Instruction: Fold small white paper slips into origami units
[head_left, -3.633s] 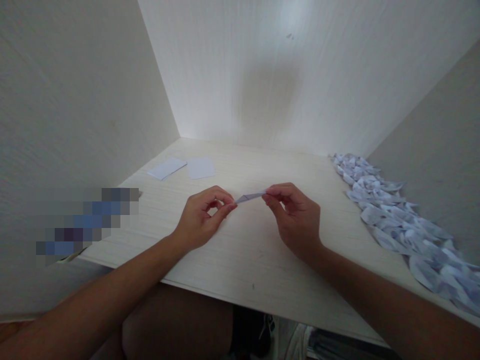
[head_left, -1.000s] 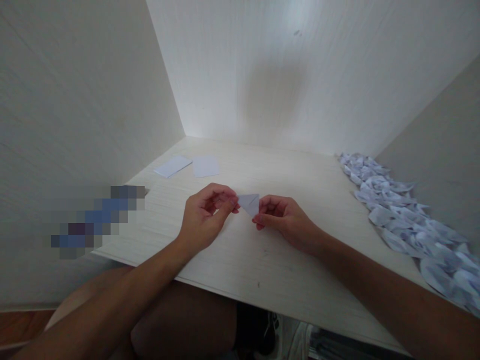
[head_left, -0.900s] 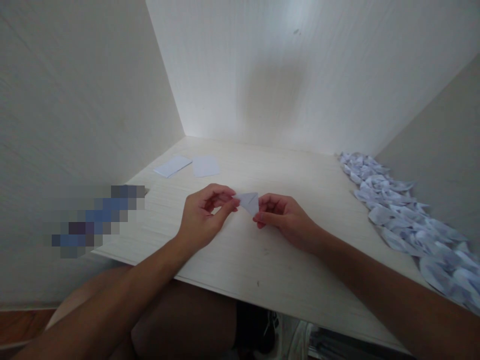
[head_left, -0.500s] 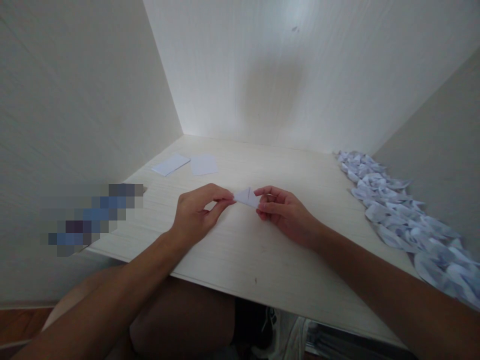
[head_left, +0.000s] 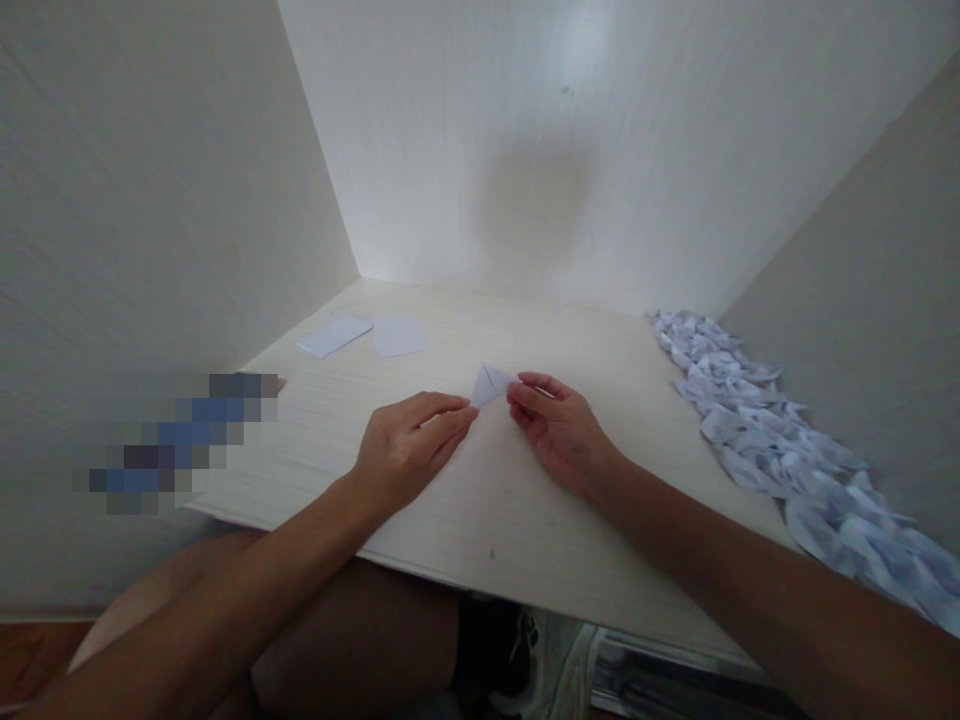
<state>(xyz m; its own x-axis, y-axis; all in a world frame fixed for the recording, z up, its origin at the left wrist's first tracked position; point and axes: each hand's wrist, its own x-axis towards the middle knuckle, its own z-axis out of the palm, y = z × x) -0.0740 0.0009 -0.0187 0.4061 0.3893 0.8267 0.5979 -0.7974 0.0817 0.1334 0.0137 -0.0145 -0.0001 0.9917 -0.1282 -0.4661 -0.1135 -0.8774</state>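
A small white piece of folded paper (head_left: 490, 384), triangular with a crease line down its face, is held above the middle of the table. My left hand (head_left: 412, 440) pinches its lower left corner between thumb and fingers. At its right corner, my right hand (head_left: 559, 425) grips it between thumb and forefinger, the other fingers curled below. The fingertips cover both of these corners.
Two flat white papers, a stack of paper (head_left: 334, 336) and a single sheet (head_left: 399, 336), lie at the table's back left. Along the right wall runs a long heap of folded white paper pieces (head_left: 757, 410). Pale panels enclose the table (head_left: 450, 540) on three sides.
The folded paper has tilted, its left corner now lower and its right corner higher. My right thumb and forefinger have closed on the right corner. The view has shifted slightly.
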